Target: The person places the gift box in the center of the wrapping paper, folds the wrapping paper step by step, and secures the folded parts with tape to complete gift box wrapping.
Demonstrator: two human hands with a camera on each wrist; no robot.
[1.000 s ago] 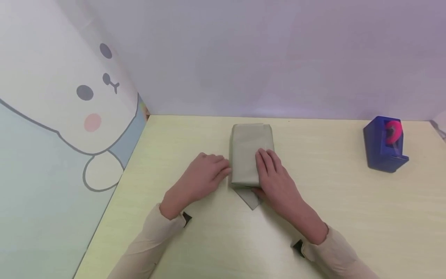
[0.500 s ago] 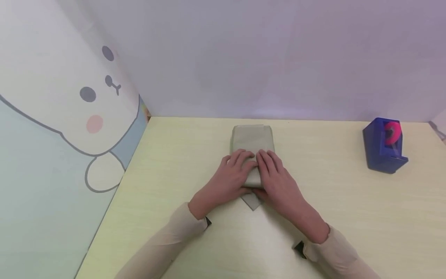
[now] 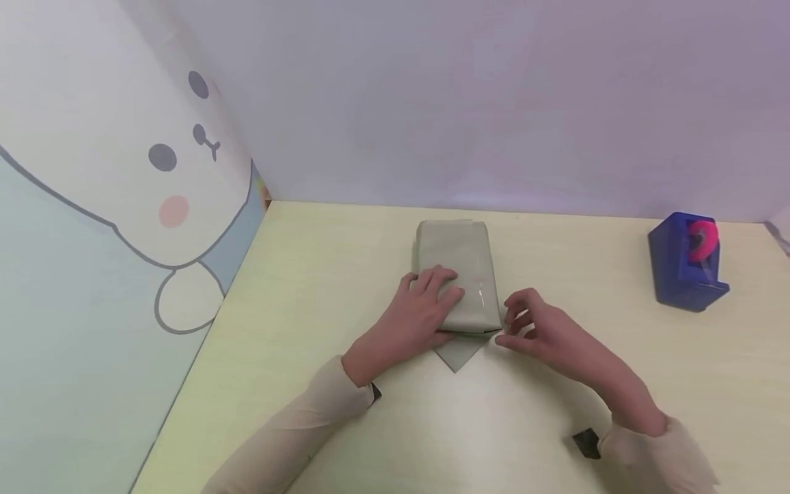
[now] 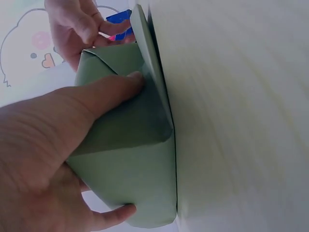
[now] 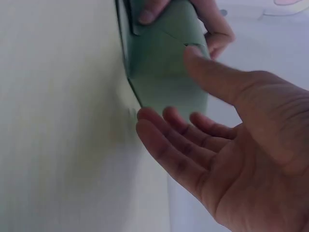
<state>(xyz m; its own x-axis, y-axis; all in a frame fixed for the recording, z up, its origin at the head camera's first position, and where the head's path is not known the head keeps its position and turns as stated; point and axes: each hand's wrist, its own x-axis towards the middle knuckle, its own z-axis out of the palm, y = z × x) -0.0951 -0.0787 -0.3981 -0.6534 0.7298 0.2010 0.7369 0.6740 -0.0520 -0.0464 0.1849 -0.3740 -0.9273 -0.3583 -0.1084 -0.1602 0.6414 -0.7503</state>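
A box-shaped package (image 3: pixel 457 247) in grey-green wrapping paper lies on the table. From its near end a pointed paper flap (image 3: pixel 458 353) sticks out along the tabletop. My left hand (image 3: pixel 410 315) holds that near end, fingers over the top and left side; in the left wrist view its thumb presses the folded end paper (image 4: pixel 120 111). My right hand (image 3: pixel 549 336) is at the near right corner, fingers loosely bent. In the right wrist view its thumb (image 5: pixel 212 75) overlaps the package corner (image 5: pixel 193 50); whether it touches, I cannot tell.
A blue tape dispenser (image 3: pixel 673 274) with a pink roll core (image 3: pixel 702 240) stands at the right of the pale wooden table (image 3: pixel 345 240). A plain wall (image 3: pixel 395 103) rises behind the table, and a panel with a cartoon animal (image 3: pixel 111 206) is on the left.
My left hand has come from beside the package onto its near end. My right hand has let go of the right side and moved right, off the package top.
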